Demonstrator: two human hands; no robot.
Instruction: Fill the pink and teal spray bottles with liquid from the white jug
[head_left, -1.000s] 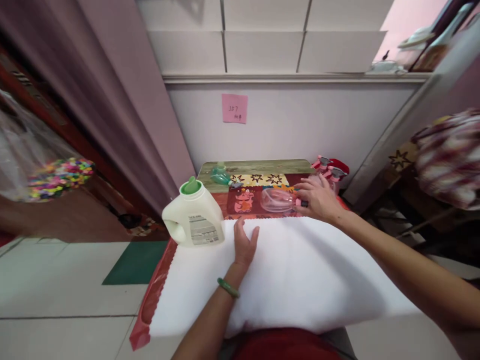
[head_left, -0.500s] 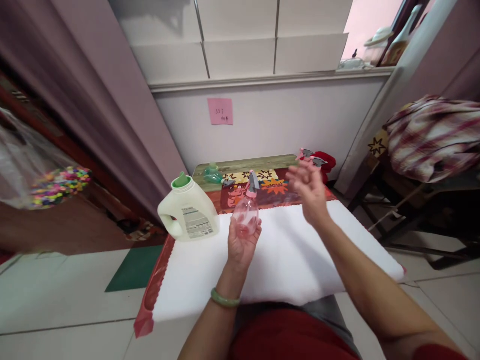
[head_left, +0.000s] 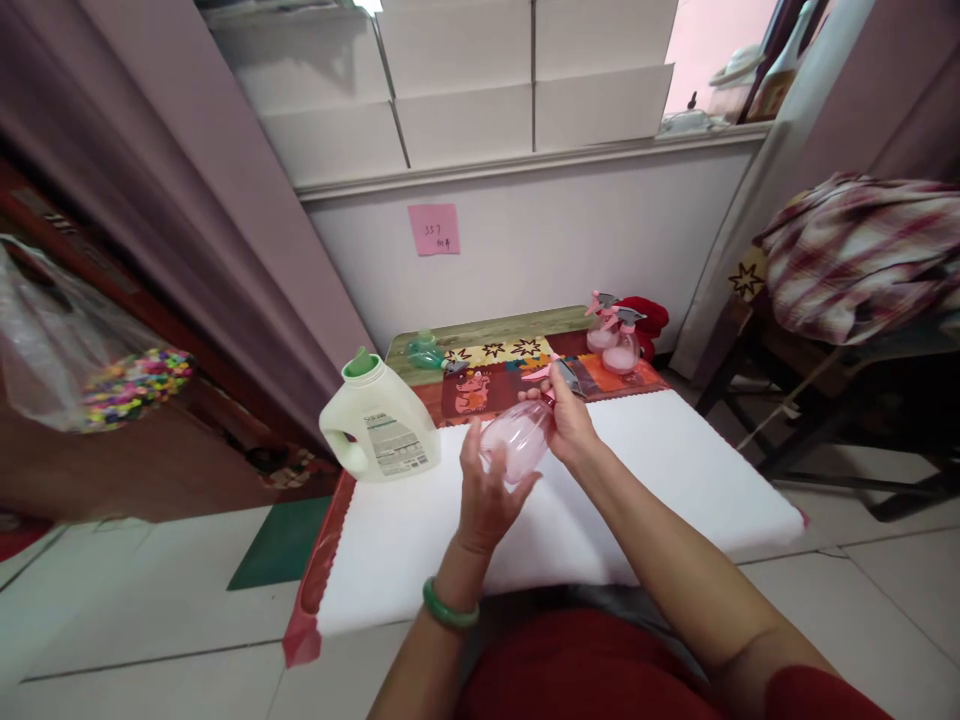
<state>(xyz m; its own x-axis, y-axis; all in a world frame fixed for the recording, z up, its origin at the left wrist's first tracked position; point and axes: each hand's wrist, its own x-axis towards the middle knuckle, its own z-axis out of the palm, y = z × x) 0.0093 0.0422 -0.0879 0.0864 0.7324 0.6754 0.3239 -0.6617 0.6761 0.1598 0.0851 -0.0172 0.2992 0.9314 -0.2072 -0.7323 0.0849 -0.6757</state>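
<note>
A clear pink spray bottle (head_left: 519, 436) is tilted above the white tabletop, its pink and grey trigger head toward the upper right. My right hand (head_left: 571, 418) is wrapped around its neck, just below the trigger. By the bottle's base, my left hand (head_left: 487, 500) has its fingers spread; some overlap the base, and whether they touch it I cannot tell. A green bangle (head_left: 450, 606) circles my left wrist. On the left stands a large pale jug (head_left: 386, 425) with a green spout in its mouth.
Two pink spray bottles (head_left: 619, 356) with pale liquid stand at the back right by a red object (head_left: 651, 318). A green spray bottle (head_left: 426, 350) lies at the back left. A white sheet (head_left: 405, 560) covers the table's front; a dark stool (head_left: 817, 410) is at right.
My right hand has come from the right and closed on the bottle's neck. The bottle has gone from nearly upright to tilted, and my left fingers have loosened from its base.
</note>
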